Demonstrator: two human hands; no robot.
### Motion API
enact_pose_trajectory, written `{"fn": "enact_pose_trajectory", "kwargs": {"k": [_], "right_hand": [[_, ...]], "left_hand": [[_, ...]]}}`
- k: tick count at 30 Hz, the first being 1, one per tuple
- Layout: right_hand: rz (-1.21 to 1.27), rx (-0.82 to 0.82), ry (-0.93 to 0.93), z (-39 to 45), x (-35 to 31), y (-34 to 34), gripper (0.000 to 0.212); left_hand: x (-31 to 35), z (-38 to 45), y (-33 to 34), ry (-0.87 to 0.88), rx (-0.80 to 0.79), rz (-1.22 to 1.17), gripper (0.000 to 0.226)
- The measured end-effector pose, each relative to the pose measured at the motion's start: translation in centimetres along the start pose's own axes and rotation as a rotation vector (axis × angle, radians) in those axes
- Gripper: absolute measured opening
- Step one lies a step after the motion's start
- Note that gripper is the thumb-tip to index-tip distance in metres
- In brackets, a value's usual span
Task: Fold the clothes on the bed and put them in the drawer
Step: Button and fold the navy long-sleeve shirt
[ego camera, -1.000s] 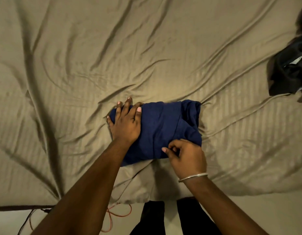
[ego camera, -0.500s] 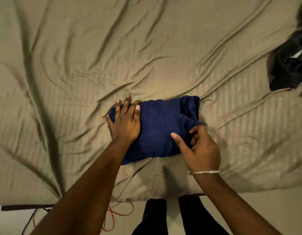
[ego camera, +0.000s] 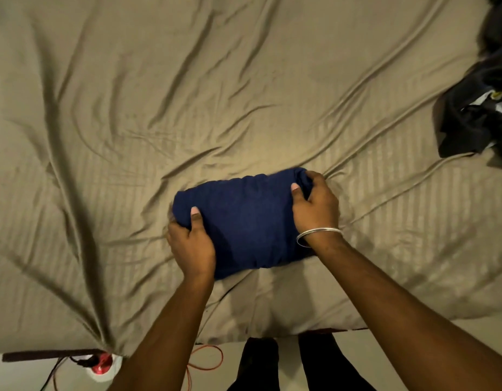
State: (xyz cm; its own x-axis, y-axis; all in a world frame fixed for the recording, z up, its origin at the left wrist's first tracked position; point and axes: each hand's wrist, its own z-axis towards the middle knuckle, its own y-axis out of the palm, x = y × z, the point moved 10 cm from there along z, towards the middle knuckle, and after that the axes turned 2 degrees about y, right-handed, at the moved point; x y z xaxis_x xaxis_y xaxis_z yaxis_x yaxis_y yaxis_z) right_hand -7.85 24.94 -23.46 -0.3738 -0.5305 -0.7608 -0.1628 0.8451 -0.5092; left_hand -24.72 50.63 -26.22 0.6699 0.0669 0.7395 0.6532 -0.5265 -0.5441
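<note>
While both hands close on it, the folded blue garment (ego camera: 244,221) lies on the tan bed sheet (ego camera: 187,94), close to the near edge of the bed. The left hand (ego camera: 192,245) grips its left end, thumb on top and the other fingers curled under the fabric. The right hand (ego camera: 314,207), a silver bangle (ego camera: 319,234) on its wrist, grips the right end, thumb pressed into the cloth and fingers wrapped round the far corner. Well apart, at the right edge, sits a heap of dark clothes (ego camera: 475,114). An orange cable (ego camera: 204,362) lies on the floor below.
</note>
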Motion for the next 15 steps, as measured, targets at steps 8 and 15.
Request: {"fn": "enact_pose_trajectory", "kwargs": {"k": [8,15], "right_hand": [[0.079,-0.048,0.148,-1.4,3.4,-0.2,0.063],[0.189,-0.177,0.273,-2.8,3.2,1.3,0.044]], "left_hand": [[-2.5,0.7,1.1,-0.311,-0.252,-0.184,0.055],[-0.4,-2.2,2.8,-0.384,-0.582,-0.301,0.025]]}}
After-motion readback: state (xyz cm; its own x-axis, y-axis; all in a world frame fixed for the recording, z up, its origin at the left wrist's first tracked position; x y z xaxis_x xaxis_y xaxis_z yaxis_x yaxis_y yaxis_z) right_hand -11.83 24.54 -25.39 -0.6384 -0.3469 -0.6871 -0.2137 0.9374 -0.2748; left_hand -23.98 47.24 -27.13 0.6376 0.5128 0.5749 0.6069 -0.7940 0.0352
